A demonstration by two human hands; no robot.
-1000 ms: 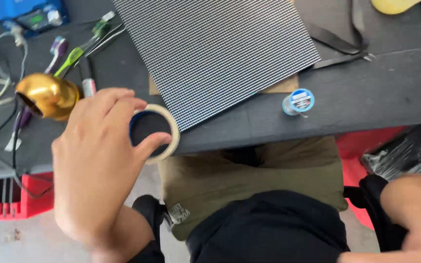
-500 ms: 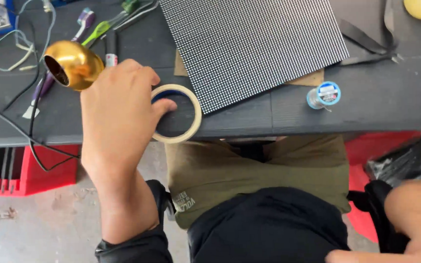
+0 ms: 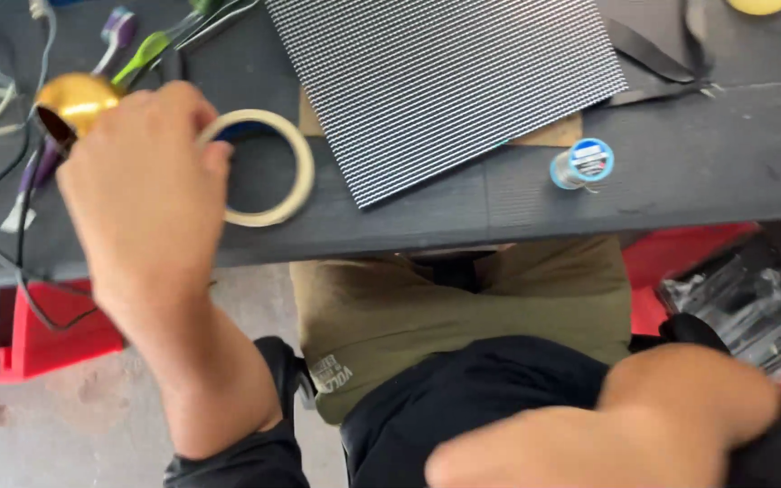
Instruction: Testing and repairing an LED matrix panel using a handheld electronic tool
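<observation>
Head view: left hand (image 3: 142,190) grips cream tape roll (image 3: 264,167) at counter (image 3: 698,172) front edge, 10 o'clock; right hand (image 3: 680,416) clenched on lap; better pinch rim firmly, clear of gold cup (image 3: 70,104).

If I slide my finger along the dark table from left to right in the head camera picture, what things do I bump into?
Gold round thing → left hand touching the ring of tape → striped grid panel → small blue-topped spool. The right hand is off the table, down by the lap.
</observation>
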